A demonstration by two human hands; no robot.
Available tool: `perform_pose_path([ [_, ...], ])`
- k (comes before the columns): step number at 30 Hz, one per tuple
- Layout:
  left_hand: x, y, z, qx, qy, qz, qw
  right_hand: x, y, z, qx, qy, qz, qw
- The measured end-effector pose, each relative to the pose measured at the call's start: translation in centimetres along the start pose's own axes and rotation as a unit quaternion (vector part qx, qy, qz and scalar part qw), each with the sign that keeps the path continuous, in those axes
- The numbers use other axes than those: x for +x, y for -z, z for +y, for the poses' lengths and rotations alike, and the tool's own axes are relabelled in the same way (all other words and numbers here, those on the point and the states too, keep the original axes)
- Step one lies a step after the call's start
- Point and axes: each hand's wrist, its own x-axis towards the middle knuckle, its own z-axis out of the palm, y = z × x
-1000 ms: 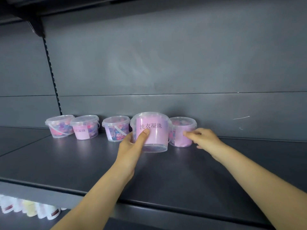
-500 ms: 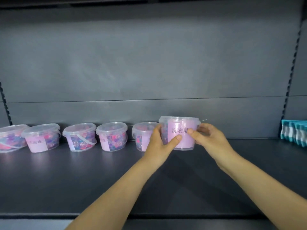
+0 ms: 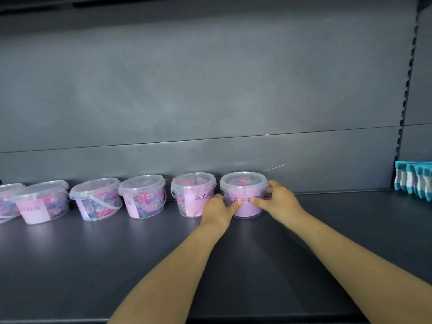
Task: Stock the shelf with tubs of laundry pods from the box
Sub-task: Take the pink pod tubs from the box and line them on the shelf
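A clear tub of laundry pods [image 3: 244,183] with a pink label stands at the back of the dark shelf [image 3: 117,265], at the right end of a row of several like tubs [image 3: 142,196]. My left hand [image 3: 218,210] grips its left side, thumb on the label. My right hand [image 3: 277,198] grips its right side, thumb on the label too. The tub rests on the shelf close beside the neighbouring tub [image 3: 192,194]. The box is out of view.
The shelf's grey back panel [image 3: 210,90] rises right behind the row. Blue and white packs [image 3: 413,180] stand at the far right of the shelf. A slotted upright [image 3: 405,101] runs down the right side.
Both hands have carried the tub right and back, then lowered it onto the shelf at the end of the row. The view has shifted right.
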Motion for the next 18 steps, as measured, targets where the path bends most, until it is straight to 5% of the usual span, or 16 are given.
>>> perform_pose_path([
  [13, -1.1, 1.5, 0.7, 0.132, -0.02, -0.026, 0.991, 0.1, 1.9, 0.6, -0.108, 0.022, -0.084, 0.99],
  [18, -4.9, 4.5, 0.7, 0.276, -0.078, -0.08, 0.955, -2.6, 3.1, -1.2, -0.204, 0.056, -0.16, 0.964],
])
